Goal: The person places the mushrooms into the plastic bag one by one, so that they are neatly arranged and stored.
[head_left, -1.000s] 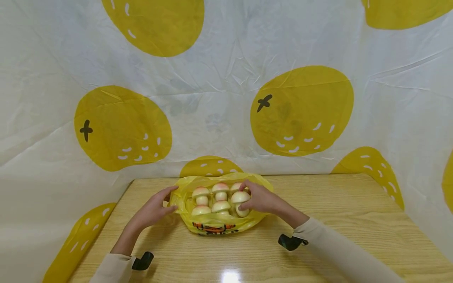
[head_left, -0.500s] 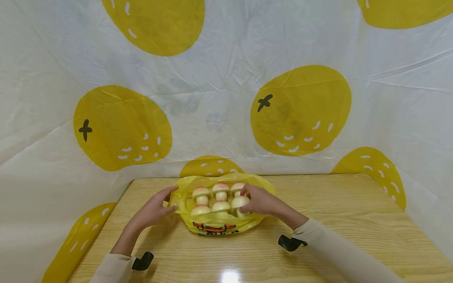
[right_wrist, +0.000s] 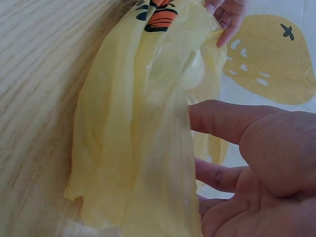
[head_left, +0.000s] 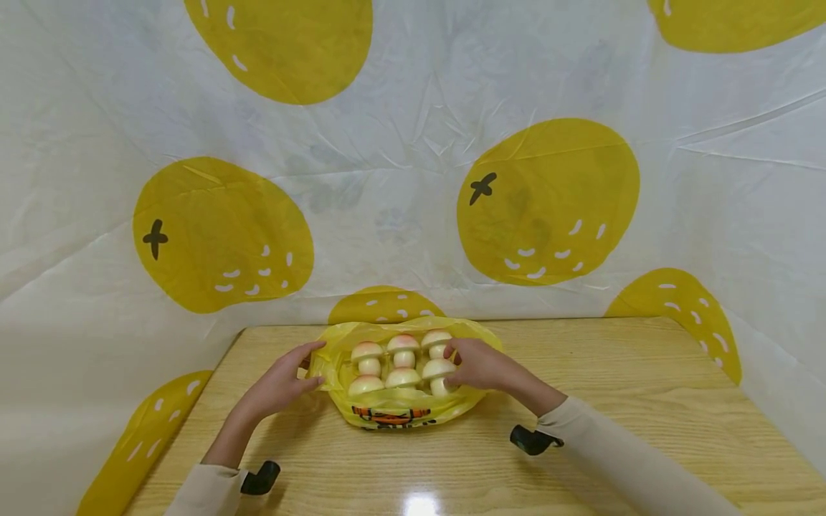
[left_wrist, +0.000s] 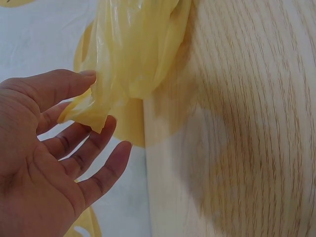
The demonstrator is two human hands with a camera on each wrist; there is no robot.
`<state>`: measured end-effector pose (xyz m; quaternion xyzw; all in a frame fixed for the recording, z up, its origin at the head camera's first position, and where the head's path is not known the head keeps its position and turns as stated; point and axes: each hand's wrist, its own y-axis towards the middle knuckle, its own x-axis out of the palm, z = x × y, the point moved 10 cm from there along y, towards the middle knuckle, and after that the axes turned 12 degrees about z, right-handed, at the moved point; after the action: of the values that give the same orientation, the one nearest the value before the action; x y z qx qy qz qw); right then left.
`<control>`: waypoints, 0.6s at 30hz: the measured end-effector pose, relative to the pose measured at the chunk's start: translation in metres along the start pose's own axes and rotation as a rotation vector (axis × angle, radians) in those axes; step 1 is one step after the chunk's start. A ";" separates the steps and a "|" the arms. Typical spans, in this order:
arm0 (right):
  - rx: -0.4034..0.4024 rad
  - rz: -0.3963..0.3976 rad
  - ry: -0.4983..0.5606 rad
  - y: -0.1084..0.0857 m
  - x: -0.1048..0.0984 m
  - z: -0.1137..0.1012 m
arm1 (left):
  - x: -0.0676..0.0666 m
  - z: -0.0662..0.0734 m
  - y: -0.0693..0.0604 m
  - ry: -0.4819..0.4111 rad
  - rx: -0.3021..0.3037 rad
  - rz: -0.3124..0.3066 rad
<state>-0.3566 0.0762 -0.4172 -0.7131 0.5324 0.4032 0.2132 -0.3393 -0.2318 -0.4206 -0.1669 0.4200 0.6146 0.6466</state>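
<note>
A yellow plastic bag (head_left: 464,416) with an orange and black print lies open on the wooden table. Toy mushrooms with pale caps and pinkish tops stand inside it in two rows, among them a front-right mushroom (head_left: 439,369) and a back-middle mushroom (head_left: 404,344). My left hand (head_left: 284,380) holds the bag's left end between thumb and fingers. Just right of the front-right mushroom is my right hand (head_left: 480,365), thumb and fingers apart at its side; whether they still touch it I cannot tell. In the right wrist view, the bag's side hides the fingertips.
The wooden table (head_left: 619,401) extends on both sides of the bag. A white cloth (head_left: 400,236) with yellow fruit prints hangs behind it. Black straps or mounts (head_left: 532,439) sit at both wrists.
My right hand lowered the front-right mushroom into the front row, then drew slightly right, its fingers coming off the cap. The left hand stayed in place on the bag.
</note>
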 end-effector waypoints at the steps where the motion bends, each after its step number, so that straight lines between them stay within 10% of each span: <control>1: -0.009 0.000 -0.009 0.000 -0.001 -0.001 | 0.000 0.000 0.000 0.000 0.000 0.000; 18: -0.072 0.147 0.069 -0.010 -0.056 -0.010 | -0.008 0.010 -0.006 0.067 0.022 0.036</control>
<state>-0.3500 0.1050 -0.3672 -0.6926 0.5755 0.4121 0.1389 -0.3291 -0.2308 -0.4102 -0.1728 0.4511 0.6154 0.6228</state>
